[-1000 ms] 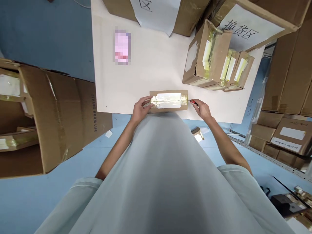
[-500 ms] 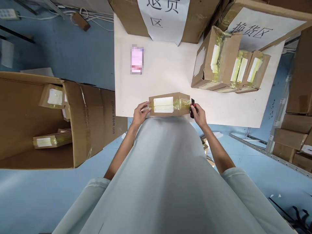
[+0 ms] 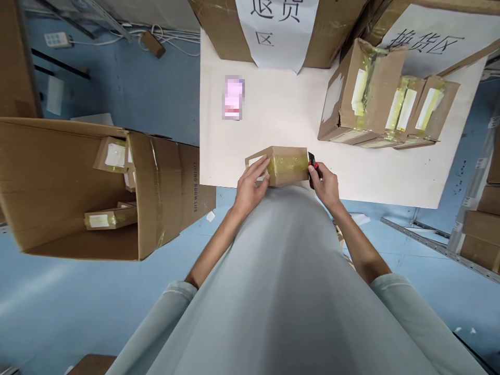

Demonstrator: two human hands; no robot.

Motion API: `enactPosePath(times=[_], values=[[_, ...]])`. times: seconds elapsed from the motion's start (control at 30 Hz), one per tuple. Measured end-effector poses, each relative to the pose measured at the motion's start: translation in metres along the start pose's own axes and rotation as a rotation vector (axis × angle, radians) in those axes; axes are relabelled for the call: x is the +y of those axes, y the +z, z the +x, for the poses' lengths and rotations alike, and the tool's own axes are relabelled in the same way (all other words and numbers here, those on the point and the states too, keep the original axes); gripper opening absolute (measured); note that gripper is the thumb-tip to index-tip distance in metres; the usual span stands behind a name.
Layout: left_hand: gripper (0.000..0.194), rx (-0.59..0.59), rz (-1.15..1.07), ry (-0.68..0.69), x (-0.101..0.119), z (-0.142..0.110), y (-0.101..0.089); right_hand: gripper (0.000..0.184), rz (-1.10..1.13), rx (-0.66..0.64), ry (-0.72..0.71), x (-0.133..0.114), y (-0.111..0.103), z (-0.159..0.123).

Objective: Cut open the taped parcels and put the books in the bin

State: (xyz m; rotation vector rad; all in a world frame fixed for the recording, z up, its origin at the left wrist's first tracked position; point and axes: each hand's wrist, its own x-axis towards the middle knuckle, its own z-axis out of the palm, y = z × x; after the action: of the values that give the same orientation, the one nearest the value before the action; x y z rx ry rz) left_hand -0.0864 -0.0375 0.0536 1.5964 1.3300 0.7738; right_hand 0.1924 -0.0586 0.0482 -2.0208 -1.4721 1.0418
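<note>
A small cardboard box (image 3: 291,159) sealed with yellowish tape sits at the table's front edge, close against my shirt. Its white label shows only in part under my left hand (image 3: 253,182), which grips the box's left portion with fingers across the top face. My right hand (image 3: 326,185) is closed around a black and red box cutter (image 3: 311,169) held upright at the box's right end. Whether the cutter touches the cardboard is hard to tell.
On the white table (image 3: 273,114) lies a pink, blurred-out item (image 3: 233,98). Taped parcels (image 3: 375,99) stand at the right, before large cartons with paper signs (image 3: 277,31). Left of the table, a big open carton (image 3: 164,192) holds several small boxes (image 3: 111,219).
My left hand has slid from the box's left end onto its top, covering part of the label. The box has turned, showing more of a taped face. The view has shifted left.
</note>
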Motion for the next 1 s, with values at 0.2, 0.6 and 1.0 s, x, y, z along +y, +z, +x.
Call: enactPosePath(times=[0.2, 0.6, 1.0], values=[[0.056, 0.028, -0.229, -0.153, -0.015, 0.000, 0.024, 0.055, -0.187, 0.083, -0.034, -0.023, -0.026, -0.004], [0.031, 0.049, -0.084, -0.223, -0.013, 0.070, 0.010, 0.051, -0.537, 0.067, -0.069, -0.055, -0.043, -0.016], [0.027, -0.150, -0.123, -0.311, -0.001, 0.100, -0.008, 0.048, -0.542, -0.377, -0.006, -0.119, -0.006, -0.022]])
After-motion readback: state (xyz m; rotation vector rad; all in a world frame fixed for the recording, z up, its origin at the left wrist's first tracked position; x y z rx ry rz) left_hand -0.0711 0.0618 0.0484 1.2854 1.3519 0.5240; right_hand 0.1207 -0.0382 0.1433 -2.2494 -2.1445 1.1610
